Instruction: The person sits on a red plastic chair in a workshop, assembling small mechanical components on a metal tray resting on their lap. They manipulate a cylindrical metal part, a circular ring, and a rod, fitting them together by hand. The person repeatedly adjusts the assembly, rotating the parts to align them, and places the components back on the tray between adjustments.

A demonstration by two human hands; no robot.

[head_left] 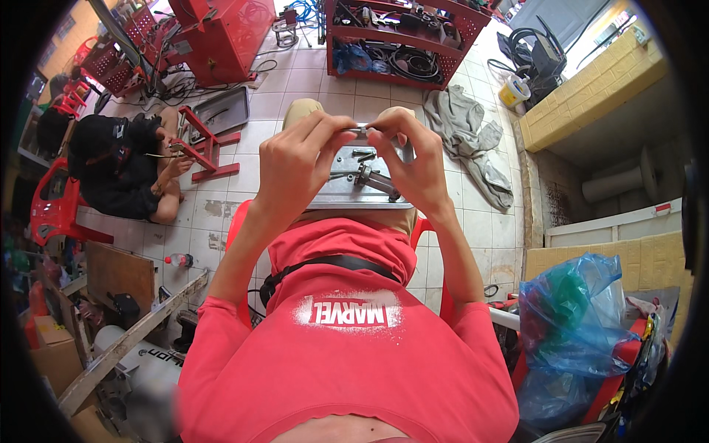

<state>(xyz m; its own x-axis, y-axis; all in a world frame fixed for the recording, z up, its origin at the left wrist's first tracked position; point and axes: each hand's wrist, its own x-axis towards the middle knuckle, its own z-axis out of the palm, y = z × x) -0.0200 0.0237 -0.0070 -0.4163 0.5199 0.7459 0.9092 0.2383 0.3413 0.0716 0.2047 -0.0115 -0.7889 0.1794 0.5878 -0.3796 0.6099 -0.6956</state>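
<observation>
My left hand (297,153) and my right hand (415,153) are raised in front of me, fingertips pinched close together. Between them they grip a small metal part (360,131), mostly covered by the fingers, so its exact kind is unclear. Below the hands a grey metal tray (332,198) rests on my lap. Lying in it are a larger metal piece with a cylindrical body (378,180) and a few short bolt-like pieces (362,155). My right hand partly hides the tray's right side.
A person in black (125,159) sits on the left beside a red metal stand (214,151). Ahead stands a red tool cart (402,63). A grey cloth (469,136) lies on the tiled floor at right, near a white bucket (513,92). A blue plastic bag (572,317) sits lower right.
</observation>
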